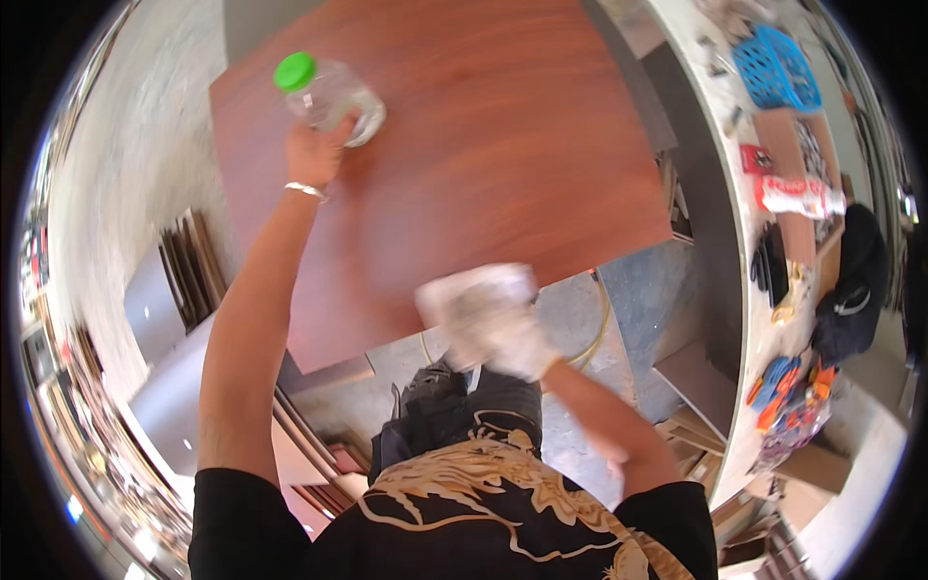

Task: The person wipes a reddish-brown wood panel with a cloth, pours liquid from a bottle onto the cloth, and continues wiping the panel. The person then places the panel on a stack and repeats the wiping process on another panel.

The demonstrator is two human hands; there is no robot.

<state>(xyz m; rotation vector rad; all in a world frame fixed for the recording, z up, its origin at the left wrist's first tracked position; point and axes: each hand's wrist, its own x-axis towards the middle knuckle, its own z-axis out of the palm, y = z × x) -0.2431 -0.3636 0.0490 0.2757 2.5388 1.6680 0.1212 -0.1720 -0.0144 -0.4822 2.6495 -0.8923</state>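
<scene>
My left hand [317, 153] is closed around a clear plastic jar [333, 92] with a green lid. The jar lies tilted over the far left part of a reddish-brown wooden board [503, 126]. I cannot tell whether it touches the board. A white glove covers my right hand [512, 338], which grips a white cloth [474, 290] at the board's near edge. Motion blurs this hand and the cloth, and the cloth hides most of the fingers.
Along the right runs a pale ledge [725, 387] bearing a blue basket [773, 68], a red and white bottle [797, 196], gloves [773, 382] and a black cloth item [855, 285]. A yellow hose [604, 319] lies on the floor. Dark panels [188, 275] stand at the left.
</scene>
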